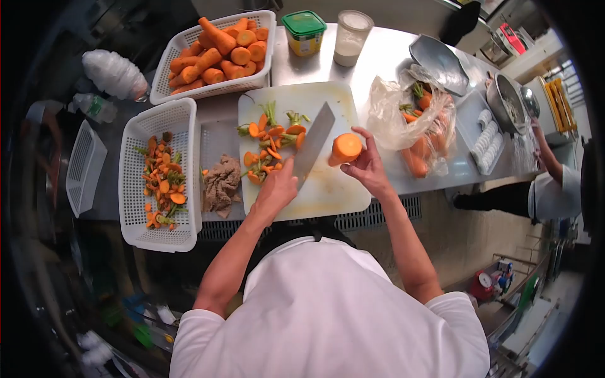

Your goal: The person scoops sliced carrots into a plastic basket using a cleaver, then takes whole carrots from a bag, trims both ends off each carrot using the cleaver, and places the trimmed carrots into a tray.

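Logging remotely, I list: left hand [277, 188], closed round a knife [316, 140]; right hand [370, 169], fingers gripping a cut carrot [346, 148], between palm and blade. Stage, I judge: trimming; next move wants fingertips clear of the edge. Beneath: cutting board [315, 201], trimmings [254, 130]. Farther: basket [270, 47], carrots [217, 36].

The person wears a plain white shirt [331, 309] at six o'clock, loose and softly creased. Its short left sleeve [198, 327] lies at seven o'clock, the short right sleeve [459, 315] between four and five. Dark clothing [277, 236] shows past the hem. Left hand [277, 189] and right hand [370, 169] are bare.
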Motion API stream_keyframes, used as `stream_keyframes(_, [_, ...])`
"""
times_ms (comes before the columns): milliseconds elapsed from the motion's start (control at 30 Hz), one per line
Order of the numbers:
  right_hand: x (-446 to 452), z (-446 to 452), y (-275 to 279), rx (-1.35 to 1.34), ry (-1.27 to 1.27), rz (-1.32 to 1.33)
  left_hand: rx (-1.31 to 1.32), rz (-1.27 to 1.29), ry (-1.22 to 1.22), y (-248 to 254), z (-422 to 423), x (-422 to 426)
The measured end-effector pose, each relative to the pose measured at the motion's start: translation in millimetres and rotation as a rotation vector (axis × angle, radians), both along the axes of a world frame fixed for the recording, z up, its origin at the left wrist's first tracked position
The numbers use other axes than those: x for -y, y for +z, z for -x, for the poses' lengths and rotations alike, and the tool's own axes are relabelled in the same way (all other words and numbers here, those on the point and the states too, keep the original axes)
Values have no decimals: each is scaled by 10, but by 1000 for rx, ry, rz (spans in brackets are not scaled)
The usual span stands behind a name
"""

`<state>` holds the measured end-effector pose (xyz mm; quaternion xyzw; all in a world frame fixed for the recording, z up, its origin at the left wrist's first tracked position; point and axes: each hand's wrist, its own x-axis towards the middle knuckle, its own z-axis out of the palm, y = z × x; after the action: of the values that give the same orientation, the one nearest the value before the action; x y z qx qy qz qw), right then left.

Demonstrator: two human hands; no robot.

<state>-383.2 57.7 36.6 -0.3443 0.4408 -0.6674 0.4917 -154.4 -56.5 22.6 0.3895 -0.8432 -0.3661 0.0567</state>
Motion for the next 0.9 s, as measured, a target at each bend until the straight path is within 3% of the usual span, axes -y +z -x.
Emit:
stream_keyframes(33, [-60,26,-62,4,-17,-7,-31,-31,23,17,-41,-34])
stream_keyframes(133, [-203,44,-233,-510,-177,-306,-34,7,10,144,-64,-70])
stream_keyframes(167, [-259,26,-268,-509,-178,-307,-33,7,9,200,-48,-72])
stream_keyframes(233, [-338,-8,-332,-770,-210,-402,-85,54,30,404,36,-87])
stream_keyframes(367, [-362,-58,-334,-761,-221,-405,-87,83,55,684,254,-85])
stream_keyframes(433, [-362,-49,-345,-760,-227,-390,-9,113,34,578,359,-84])
stream_keyframes(500, [-365,-41,-368,-761,-231,-371,-8,115,-8,101,423,-100])
stream_keyframes(600, [-387,38,-409,-688,-228,-327,-23,73,-24,14,454,-102])
stream_keyframes(667, [-377,154,-419,-497,-264,-384,-33,34,25,49,416,-103])
stream_keyframes(700, [-291,190,-336,-501,-241,-366,-41,34,19,30,410,-103])
stream_keyframes(767, [-96,202,34,-221,-375,-260,-48,47,42,-4,386,-99])
stream_keyframes(900, [737,12,599,-213,-436,-177,-45,64,34,-3,364,-102])
